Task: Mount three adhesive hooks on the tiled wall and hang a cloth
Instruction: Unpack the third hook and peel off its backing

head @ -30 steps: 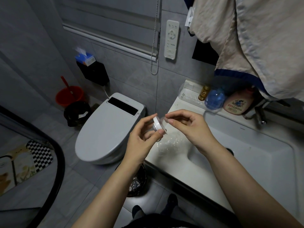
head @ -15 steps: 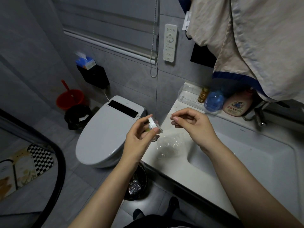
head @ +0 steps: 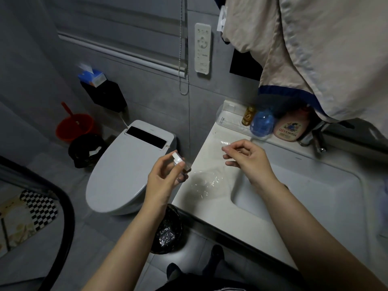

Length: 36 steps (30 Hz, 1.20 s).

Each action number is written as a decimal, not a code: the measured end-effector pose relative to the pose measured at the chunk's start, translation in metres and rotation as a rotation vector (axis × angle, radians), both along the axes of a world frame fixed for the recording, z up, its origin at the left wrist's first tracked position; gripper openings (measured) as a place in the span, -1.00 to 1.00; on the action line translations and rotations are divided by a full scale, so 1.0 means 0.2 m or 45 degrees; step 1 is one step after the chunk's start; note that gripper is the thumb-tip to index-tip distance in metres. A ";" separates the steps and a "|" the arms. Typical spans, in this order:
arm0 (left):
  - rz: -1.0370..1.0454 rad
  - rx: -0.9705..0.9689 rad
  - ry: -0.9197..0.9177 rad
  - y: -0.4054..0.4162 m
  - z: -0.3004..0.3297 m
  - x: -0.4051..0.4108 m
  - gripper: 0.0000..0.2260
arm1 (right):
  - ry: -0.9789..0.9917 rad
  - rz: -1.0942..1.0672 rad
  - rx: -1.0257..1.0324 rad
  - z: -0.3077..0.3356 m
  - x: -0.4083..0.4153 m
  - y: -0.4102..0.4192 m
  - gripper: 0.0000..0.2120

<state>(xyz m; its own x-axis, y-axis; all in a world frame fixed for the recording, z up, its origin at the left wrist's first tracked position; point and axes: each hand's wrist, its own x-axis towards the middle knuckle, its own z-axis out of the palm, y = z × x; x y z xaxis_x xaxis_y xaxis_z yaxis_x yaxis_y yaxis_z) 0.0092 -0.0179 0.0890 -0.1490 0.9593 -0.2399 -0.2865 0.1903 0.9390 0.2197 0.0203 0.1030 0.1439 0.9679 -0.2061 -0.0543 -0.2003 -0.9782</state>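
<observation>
Two hands: working at frame centre, well apart.
Left hand (head: 161, 181): fingers curling, pinching small round white adhesive hook (head: 177, 159) above grey toilet lid (head: 117, 175).
Right hand (head: 249, 159): thumb and forefinger pinching thin clear film piece (head: 225, 147) over white washbasin counter (head: 210, 208).

Forearms (head: 315, 232) bare, no sleeves; dark socks (head: 216, 254), perhaps dark trousers (head: 205, 285) below.
</observation>
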 end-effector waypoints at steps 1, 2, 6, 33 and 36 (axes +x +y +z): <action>0.002 -0.028 -0.020 0.00 -0.02 0.00 -0.71 | -0.020 -0.026 -0.022 -0.03 0.01 0.00 -0.92; 0.007 -0.066 -0.036 0.00 -0.04 0.01 -0.72 | -0.035 -0.047 -0.055 -0.07 0.02 0.01 -0.93; 0.014 -0.195 -0.077 0.00 -0.17 0.00 -0.73 | 0.011 -0.095 -0.200 -0.21 0.05 0.01 -0.95; -0.030 -0.658 0.053 0.09 -0.66 0.11 -0.49 | -0.956 0.006 -0.233 -0.74 0.02 0.07 -0.84; -0.025 -0.674 0.044 0.10 -0.68 0.12 -0.48 | -0.943 0.047 -0.242 -0.80 0.01 0.11 -0.84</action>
